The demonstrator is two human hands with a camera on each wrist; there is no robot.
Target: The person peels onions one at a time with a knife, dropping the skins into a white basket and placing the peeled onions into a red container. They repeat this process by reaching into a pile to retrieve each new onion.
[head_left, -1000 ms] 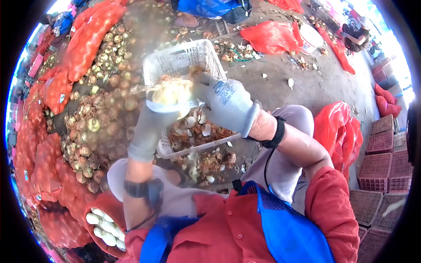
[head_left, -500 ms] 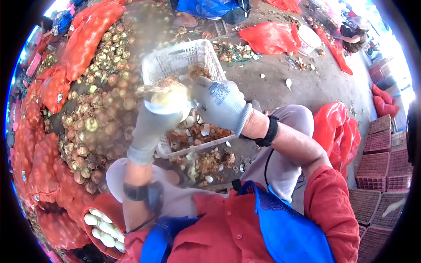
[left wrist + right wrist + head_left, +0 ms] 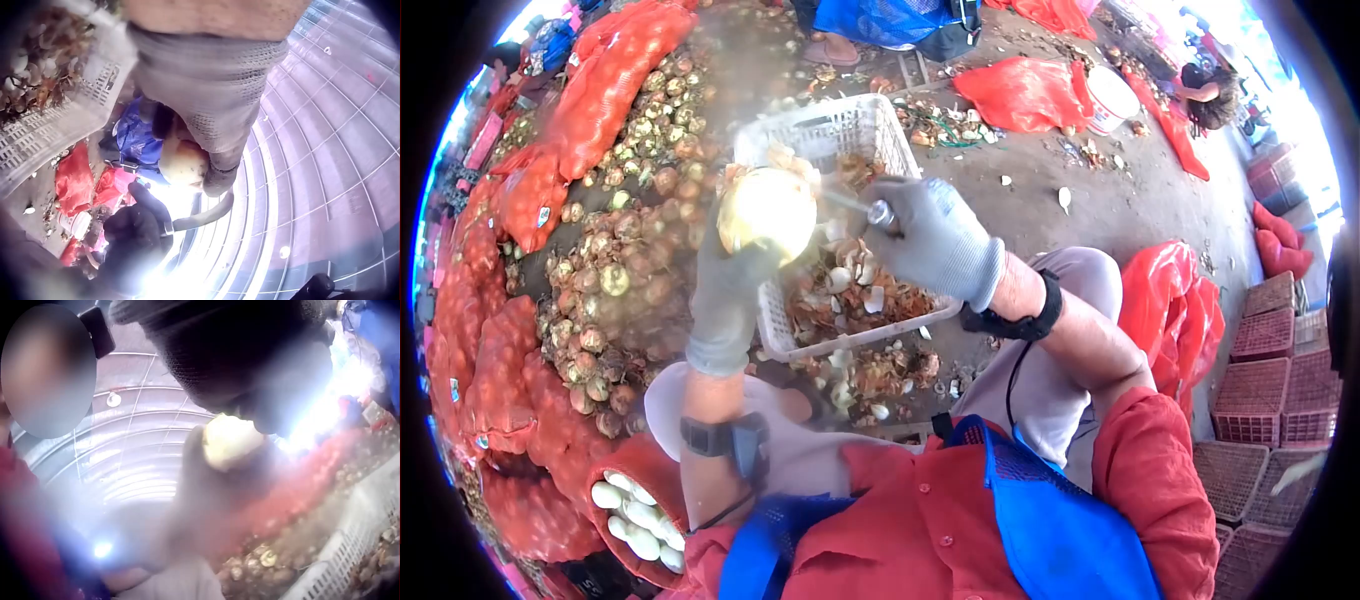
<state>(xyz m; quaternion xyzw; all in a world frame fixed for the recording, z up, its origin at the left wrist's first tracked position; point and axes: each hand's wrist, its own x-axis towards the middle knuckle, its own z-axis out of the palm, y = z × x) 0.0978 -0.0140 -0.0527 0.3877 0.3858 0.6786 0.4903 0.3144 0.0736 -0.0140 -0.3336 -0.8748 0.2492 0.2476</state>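
Observation:
A pale, partly peeled onion (image 3: 770,215) rests in the grip of my gloved left hand (image 3: 728,290), with dry skin still on its far edge. To its right, my gloved right hand (image 3: 930,235) holds a knife by its metal handle (image 3: 881,213). The blade (image 3: 847,198) points left toward the onion and is blurred. From the left wrist, the onion (image 3: 182,165) shows beneath the glove's fingers, and the curved knife blade (image 3: 203,217) extends from the dark right glove (image 3: 137,234). Beneath both hands stands a white plastic crate (image 3: 800,350) holding onion skins (image 3: 860,300).
A heap of unpeeled onions (image 3: 600,300) covers the floor at the left, beside full red mesh sacks (image 3: 490,370). An open sack of peeled white onions (image 3: 640,520) is by my left leg. Red plastic bags (image 3: 1165,310) and stacked crates (image 3: 1250,400) stand at the right.
My right hand has drawn the knife off the onion to the right, and its handle end now shows. The onion has come up in my left hand, a broad pale side facing the head camera.

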